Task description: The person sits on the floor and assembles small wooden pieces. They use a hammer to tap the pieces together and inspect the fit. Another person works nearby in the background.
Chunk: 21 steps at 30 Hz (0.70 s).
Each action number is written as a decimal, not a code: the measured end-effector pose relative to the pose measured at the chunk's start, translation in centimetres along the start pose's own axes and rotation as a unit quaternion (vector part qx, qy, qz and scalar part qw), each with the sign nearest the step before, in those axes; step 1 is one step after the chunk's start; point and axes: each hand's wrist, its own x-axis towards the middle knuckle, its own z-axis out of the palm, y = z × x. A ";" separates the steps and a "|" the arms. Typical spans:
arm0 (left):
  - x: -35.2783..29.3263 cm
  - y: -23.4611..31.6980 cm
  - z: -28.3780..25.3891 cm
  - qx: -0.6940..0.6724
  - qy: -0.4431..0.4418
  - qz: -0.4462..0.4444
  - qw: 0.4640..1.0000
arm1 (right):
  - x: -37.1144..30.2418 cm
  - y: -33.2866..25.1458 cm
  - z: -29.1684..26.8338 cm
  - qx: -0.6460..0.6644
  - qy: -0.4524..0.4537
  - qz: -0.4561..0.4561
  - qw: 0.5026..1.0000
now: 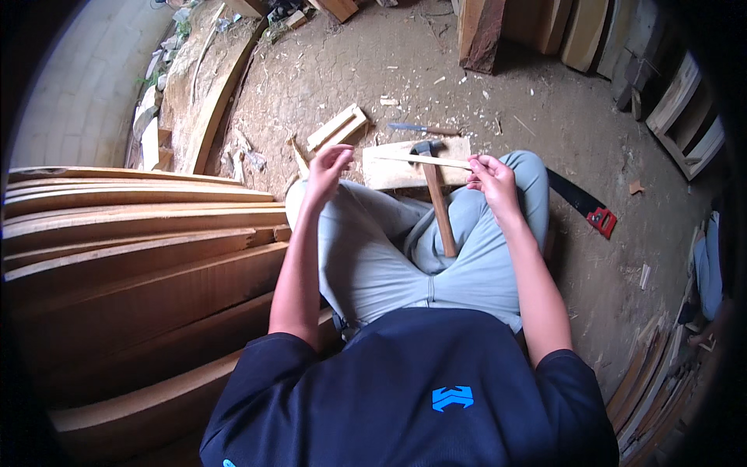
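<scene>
My right hand (492, 180), by the right knee, pinches one end of a thin pale wooden strip (424, 160). The strip points left, across the hammer and over a flat wooden board (381, 177) on the ground. My left hand (330, 170) is raised above the left knee, away from the strip's tip. Its fingers are loosely bent and nothing shows in them. Between my legs lies a hammer (439, 204), its dark head over the board and its wooden handle toward me. Just beyond the board is a knife (424, 128) with a wooden handle.
A hand saw (580, 204) with a red handle lies right of my right knee. Stacked planks (148, 226) fill the left side. Beyond my left hand sits a small wooden piece (337, 128). Thick timber (478, 35) stands at the far right. Wood chips litter the dirt floor (311, 74).
</scene>
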 end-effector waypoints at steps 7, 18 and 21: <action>11.2 -7.0 -5.9 0.269 0.098 -0.029 0.958 | 1.9 -2.1 -0.9 0.002 0.075 -0.037 0.996; 16.6 -11.9 -4.5 0.509 0.062 -0.031 0.858 | -0.7 -5.7 -6.1 0.025 0.154 -0.016 0.988; 16.3 -11.5 -3.3 0.518 0.074 0.019 0.852 | -1.8 -5.0 -7.7 0.039 0.163 0.005 0.986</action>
